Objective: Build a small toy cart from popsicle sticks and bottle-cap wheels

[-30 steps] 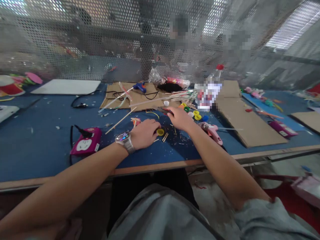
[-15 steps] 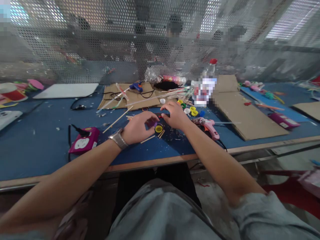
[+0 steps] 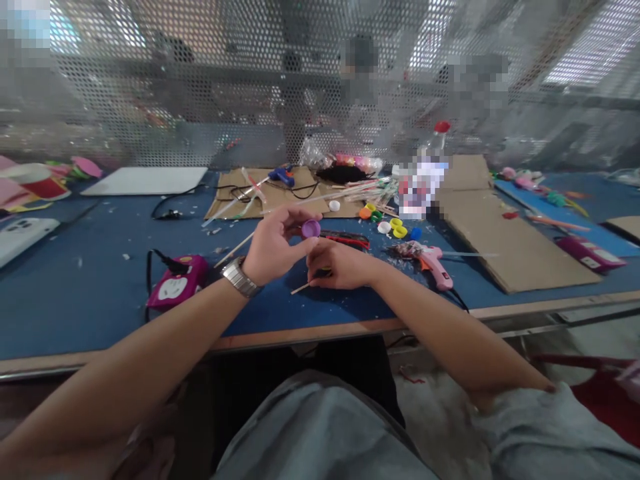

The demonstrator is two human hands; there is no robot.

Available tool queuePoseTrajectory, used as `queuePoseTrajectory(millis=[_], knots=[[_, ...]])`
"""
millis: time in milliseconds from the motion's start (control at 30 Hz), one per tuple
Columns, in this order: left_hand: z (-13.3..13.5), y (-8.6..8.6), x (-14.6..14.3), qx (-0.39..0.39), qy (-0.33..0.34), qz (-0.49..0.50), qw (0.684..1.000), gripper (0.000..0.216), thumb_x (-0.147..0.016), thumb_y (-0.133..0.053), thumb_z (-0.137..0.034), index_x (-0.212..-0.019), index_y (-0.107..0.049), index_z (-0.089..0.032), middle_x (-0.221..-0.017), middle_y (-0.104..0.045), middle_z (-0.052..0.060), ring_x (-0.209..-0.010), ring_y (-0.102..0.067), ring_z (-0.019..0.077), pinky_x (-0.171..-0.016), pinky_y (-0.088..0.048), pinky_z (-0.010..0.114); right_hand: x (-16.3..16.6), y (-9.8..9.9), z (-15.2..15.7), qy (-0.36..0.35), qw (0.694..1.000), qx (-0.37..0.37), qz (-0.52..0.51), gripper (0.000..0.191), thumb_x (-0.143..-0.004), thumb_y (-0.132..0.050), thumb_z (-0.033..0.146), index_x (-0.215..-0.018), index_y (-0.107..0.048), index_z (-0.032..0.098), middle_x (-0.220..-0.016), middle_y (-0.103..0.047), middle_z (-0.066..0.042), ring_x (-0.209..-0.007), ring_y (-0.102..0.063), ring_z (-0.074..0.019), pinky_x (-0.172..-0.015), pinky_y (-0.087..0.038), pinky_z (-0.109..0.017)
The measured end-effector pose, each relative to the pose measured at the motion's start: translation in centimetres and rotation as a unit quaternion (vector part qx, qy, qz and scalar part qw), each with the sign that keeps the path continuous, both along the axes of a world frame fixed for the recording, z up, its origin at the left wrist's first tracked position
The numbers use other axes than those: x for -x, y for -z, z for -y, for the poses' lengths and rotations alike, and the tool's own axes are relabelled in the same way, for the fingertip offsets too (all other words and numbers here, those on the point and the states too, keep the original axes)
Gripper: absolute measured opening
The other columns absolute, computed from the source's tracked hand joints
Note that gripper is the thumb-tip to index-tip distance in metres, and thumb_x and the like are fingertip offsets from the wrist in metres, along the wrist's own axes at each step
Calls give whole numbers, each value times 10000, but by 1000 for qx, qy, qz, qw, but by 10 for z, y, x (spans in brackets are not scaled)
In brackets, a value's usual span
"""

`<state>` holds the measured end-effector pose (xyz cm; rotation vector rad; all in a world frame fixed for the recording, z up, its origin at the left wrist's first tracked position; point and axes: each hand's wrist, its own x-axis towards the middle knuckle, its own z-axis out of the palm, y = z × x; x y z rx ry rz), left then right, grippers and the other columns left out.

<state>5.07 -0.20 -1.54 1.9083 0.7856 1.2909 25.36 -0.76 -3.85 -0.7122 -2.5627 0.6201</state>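
Note:
My left hand (image 3: 280,243) is closed on a purple bottle cap (image 3: 311,229), holding it by the edge above the table with its hollow side showing. Just beside and below it, my right hand (image 3: 343,265) is curled low over the tabletop, fingertips drawn together. A bit of a yellow cap (image 3: 326,269) shows between its fingers. One thin wooden stick (image 3: 300,288) pokes out to the left of those fingers. What the right fingertips grip, if anything, is hidden. Behind the right hand lies a red and black tool (image 3: 350,239), partly covered.
Loose yellow caps (image 3: 399,231), a white cap (image 3: 384,227) and a blue cap (image 3: 415,233) lie to the right. A pink glue gun (image 3: 435,263) rests beyond them. Cardboard (image 3: 520,247) is further right; a purple power socket (image 3: 180,283) stands left.
My right hand has come down and nearer, over the yellow cap and short sticks. My left hand has lifted and turned the purple cap into view. The camera view has shifted slightly.

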Motion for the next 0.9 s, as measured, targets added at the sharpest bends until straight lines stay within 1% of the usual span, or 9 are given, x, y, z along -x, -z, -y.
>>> queuePoseTrajectory(millis=[100, 167, 200, 267, 367, 467, 533, 733, 900], knots=[[-2, 1, 2, -6, -17, -7, 1000, 341, -841, -792, -245, -1137, -637, -179, -1268, -810, 165, -1167, -793, 265, -997, -667, 423, -10, -6, 1, 57, 998, 6, -17, 69, -885, -773, 167, -906, -823, 210, -905, -772, -48, -854, -694, -202, -838, -545, -333], [-4, 2, 4, -11, -38, -17, 999, 331, -871, -769, -234, -1170, -639, -179, -1272, -807, 156, -1105, -803, 247, -956, -674, 406, -22, -10, -1, 109, 993, 7, -45, 73, -876, -750, 169, -917, -803, 198, -827, -762, -27, -741, -666, -178, -743, -512, -310], [-5, 2, 5, -13, -49, -25, 998, 334, -881, -763, -231, -1187, -643, -178, -1265, -807, 151, -1057, -808, 237, -916, -679, 392, -29, -12, -3, 135, 989, 5, -66, 55, -893, -736, 202, -902, -790, 195, -805, -756, -25, -726, -660, -175, -727, -505, -308], [-7, 5, 6, -20, -62, -46, 997, 359, -880, -764, -216, -1220, -656, -174, -1249, -810, 139, -994, -808, 226, -854, -678, 369, -42, -14, -6, 190, 974, -6, -119, 114, -930, -690, 262, -944, -774, 186, -827, -759, -38, -732, -650, -180, -704, -499, -311], [-8, 10, 6, -34, -58, -80, 994, 400, -862, -766, -181, -1249, -666, -174, -1256, -816, 124, -1063, -803, 244, -869, -674, 362, -49, -14, -8, 251, 950, -22, -184, 199, -966, -644, 343, -990, -756, 180, -826, -743, -45, -683, -590, -167, -653, -473, -311], [-6, 17, 4, -45, -44, -112, 992, 412, -876, -753, -185, -1275, -650, -187, -1275, -818, 114, -1148, -796, 257, -913, -670, 363, -44, -9, -8, 254, 946, -8, -202, 211, -938, -684, 377, -955, -771, 186, -792, -745, -34, -639, -578, -149, -604, -463, -288], [-5, 20, 4, -53, -37, -135, 989, 415, -881, -754, -203, -1281, -643, -206, -1262, -824, 99, -1129, -804, 253, -910, -666, 357, -38, -6, -8, 242, 949, 2, -201, 198, -907, -714, 366, -930, -788, 184, -762, -747, -29, -639, -602, -147, -597, -474, -273], [-3, 18, 5, -78, -39, -205, 975, 345, -867, -757, -215, -1207, -696, -229, -1002, -833, 32, -813, -781, 195, -773, -610, 313, -33, 2, -13, 211, 958, 8, -193, 150, -845, -706, 267, -903, -808, 173, -747, -766, -25, -654, -639, -149, -621, -492, -261], [-3, 16, 6, -76, -36, -240, 967, 238, -837, -779, -213, -1070, -730, -201, -890, -807, 12, -723, -737, 172, -706, -568, 287, -34, 3, -14, 201, 962, 10, -183, 133, -837, -705, 258, -886, -795, 173, -769, -777, -29, -670, -650, -154, -645, -497, -266]])
